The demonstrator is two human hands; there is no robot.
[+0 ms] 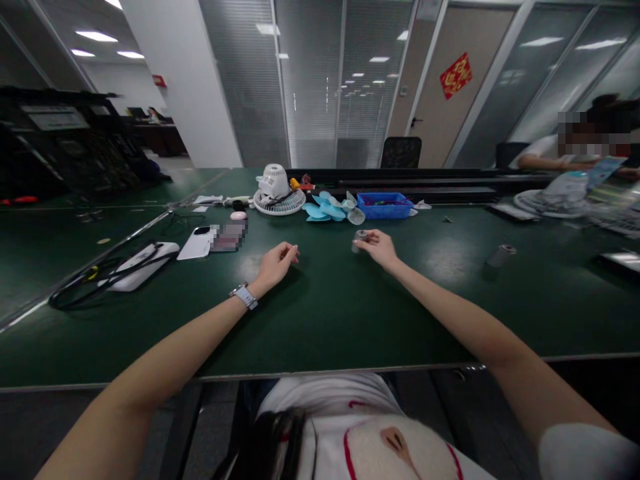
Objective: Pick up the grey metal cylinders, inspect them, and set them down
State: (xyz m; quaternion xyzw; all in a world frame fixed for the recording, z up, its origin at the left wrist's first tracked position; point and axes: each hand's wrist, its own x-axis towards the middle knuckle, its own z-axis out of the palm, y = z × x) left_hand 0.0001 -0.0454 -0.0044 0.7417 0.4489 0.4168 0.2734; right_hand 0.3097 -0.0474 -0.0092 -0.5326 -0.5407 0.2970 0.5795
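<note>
Across the middle of the green table (330, 313) — clock face centred between the two hands, twelve straight ahead — all the action was at three, where the right hand (381, 249) had a small grey cylinder (358, 237) pinched between thumb and fingers, just off the tabletop or touching it; you couldn't tell which. Over at nine, the left hand (274, 267) was curled low by the surface, fingers bent toward the thumb, and whether it gripped anything was impossible to tell. A watch (243, 295) sat on that wrist.

Out at three, well beyond the right hand, a second cylinder (501, 255) stood alone. Up at twelve lay the blue blades (325, 208), with a blue tub (385, 211) just beside them at one. Eleven belonged to the white fan (275, 183). Round towards ten came a phone (194, 245), lying flat, and past it at nine a white box (145, 270). And at two, on the far side — a co-worker (543, 153), sitting behind more white fan parts (557, 193).
</note>
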